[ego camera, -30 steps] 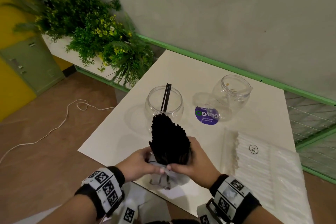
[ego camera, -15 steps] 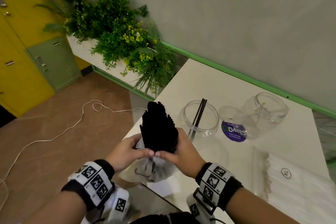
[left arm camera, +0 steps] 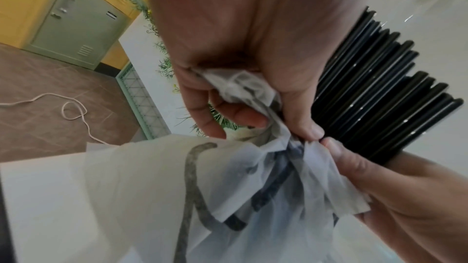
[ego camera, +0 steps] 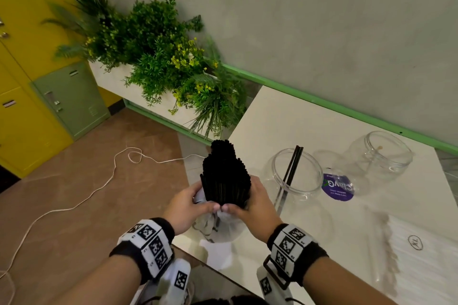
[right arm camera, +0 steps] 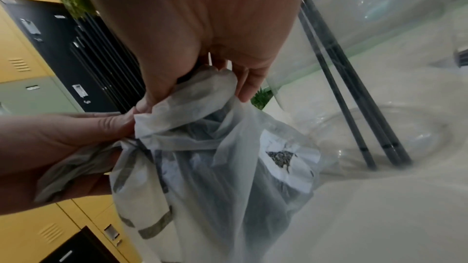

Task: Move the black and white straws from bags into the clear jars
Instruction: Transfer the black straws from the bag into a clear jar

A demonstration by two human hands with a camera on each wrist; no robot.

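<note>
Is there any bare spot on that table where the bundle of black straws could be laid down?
Yes: the table is bare behind both jars, toward the green wall trim. It is crowded nearer: the jar with two straws, the tipped jar, and the bag of white straws fill the right side.

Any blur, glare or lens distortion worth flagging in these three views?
Head view: sharp, wide-angle bending at the edges, soft glare on the table. Left wrist view: black straws crisp, left hand blurred. Right wrist view: hazy throughout, plastic bag soft.
</note>
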